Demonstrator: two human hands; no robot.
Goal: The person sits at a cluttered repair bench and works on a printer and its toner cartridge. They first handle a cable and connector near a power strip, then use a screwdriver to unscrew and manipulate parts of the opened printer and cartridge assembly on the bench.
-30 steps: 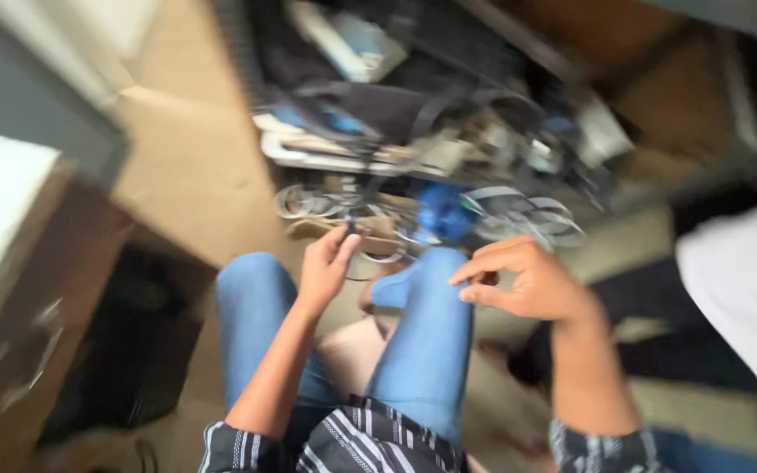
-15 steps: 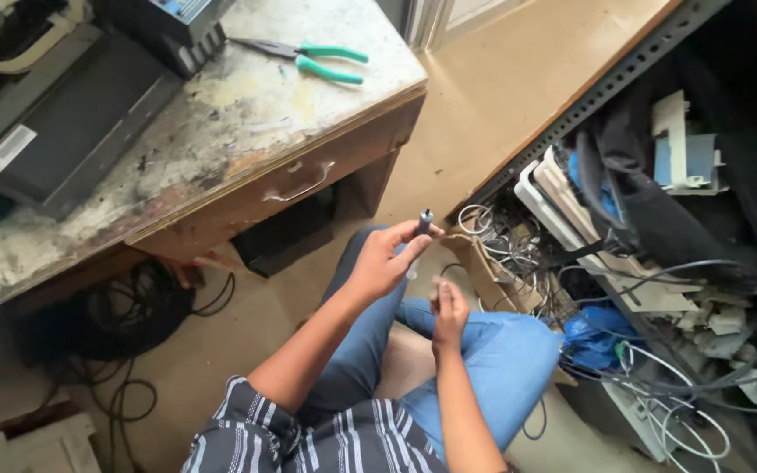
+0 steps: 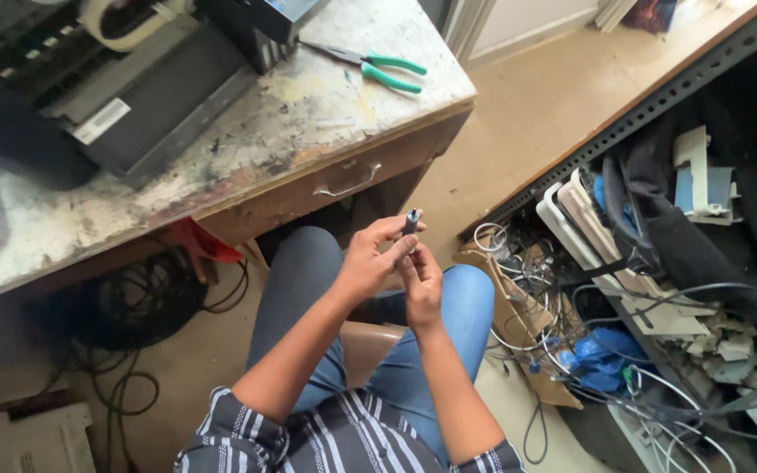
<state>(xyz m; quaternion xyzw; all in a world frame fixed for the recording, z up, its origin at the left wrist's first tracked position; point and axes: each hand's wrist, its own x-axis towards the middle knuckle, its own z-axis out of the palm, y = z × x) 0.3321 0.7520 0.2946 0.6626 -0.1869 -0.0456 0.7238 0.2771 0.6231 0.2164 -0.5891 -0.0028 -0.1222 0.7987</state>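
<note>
Small dark plug-like part (image 3: 411, 219) already in hand, raised above lap, below tabletop (image 3: 221, 166) front edge. Left hand (image 3: 370, 258) pinches it; right hand (image 3: 420, 280) closed against its lower end. Pliers (image 3: 378, 68) untouched near tabletop far edge. Work midway, judging by grip.

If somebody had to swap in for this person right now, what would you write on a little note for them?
Left hand: thumb and fingers pinch a small dark cylinder-shaped part, held up over the lap.
Right hand: just below and touching the left hand, fingers at the lower end of the part.
Nearby: green-handled pliers lie untouched on the worn table, beside a dark machine. Tangled cables and blue bag sit at the foot of the metal shelf, to the right.
Done: part is in hand.
Left: whatever is being done to the part; its detail is too small to tell.
</note>
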